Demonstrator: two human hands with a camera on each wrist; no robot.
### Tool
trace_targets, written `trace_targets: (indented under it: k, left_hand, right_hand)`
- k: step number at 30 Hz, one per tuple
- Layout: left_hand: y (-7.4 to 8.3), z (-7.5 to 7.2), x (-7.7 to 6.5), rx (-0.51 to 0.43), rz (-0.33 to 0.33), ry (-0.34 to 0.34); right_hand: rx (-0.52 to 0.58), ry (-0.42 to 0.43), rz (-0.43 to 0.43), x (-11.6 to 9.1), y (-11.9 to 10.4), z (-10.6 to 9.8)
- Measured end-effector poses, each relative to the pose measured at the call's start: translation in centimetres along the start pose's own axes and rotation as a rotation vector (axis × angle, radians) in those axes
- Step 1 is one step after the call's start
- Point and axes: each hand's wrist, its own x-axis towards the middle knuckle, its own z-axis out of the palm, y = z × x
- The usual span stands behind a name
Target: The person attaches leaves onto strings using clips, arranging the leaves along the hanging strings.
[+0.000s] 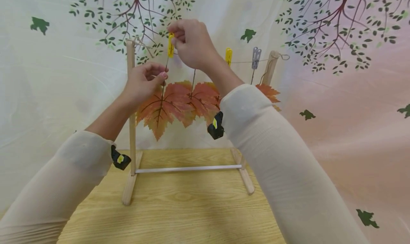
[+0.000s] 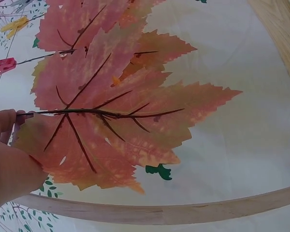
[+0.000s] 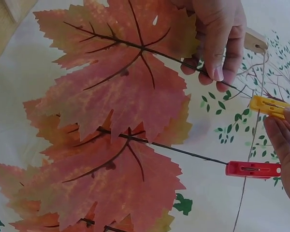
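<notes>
My left hand (image 1: 145, 82) pinches the dark stem of an orange-red artificial maple leaf (image 1: 159, 110) between thumb and fingers. The leaf hangs point down below that hand. Just above, my right hand (image 1: 193, 42) pinches a yellow clothespin (image 1: 171, 46) at the top of the same stem, beside the string (image 3: 240, 203). In the right wrist view the clothespin's jaws meet the string and stem tip; whether they are clamped I cannot tell. A red clothespin (image 3: 251, 169) holds a neighbouring leaf (image 3: 121, 179) by its stem. The right arm hides part of the row.
The string runs between a left wooden post (image 1: 131, 130) and a right post (image 1: 270, 67). Another yellow clothespin (image 1: 228, 55) and a grey clothespin (image 1: 255, 58) sit along it. A white rod (image 1: 189, 169) joins the stand's feet on the wooden table (image 1: 179, 212). Behind hangs a leaf-printed cloth (image 1: 336, 137).
</notes>
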Motion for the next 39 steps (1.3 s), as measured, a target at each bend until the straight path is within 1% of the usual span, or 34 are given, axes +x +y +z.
trace_targets:
  k: [5,12,16,20,24,30,35,39]
  left_hand:
    - [0.0,0.2,0.3,0.006,0.023,0.004]
    - [0.6,0.4,0.5,-0.004,0.008,0.028]
    - [0.8,0.6,0.7,-0.022,0.007,0.049]
    - [0.8,0.7,0.8,-0.039,0.02,0.069]
    - [0.7,0.7,1.0,-0.077,0.02,0.074]
    - [0.8,0.8,1.0,-0.123,-0.007,0.081]
    - [1.0,0.8,0.9,-0.136,-0.037,0.084]
    - [1.2,0.9,0.8,-0.15,-0.043,0.081]
  right_hand:
    - [-0.017,-0.011,-0.01,-0.1,0.0,0.0]
    - [-0.03,-0.038,-0.02,-0.2,0.0,-0.1]
    - [-0.023,-0.048,-0.021,-0.3,-0.1,-0.1]
    - [-0.003,-0.061,-0.008,-0.4,-0.1,-0.1]
    - [0.0,-0.079,0.001,-0.4,-0.1,0.0]
    - [-0.023,-0.101,0.001,-0.3,-0.1,0.1]
    - [-0.007,-0.13,0.02,-0.4,-0.1,0.2]
    - [0.03,-0.139,0.043,-0.4,-0.1,0.3]
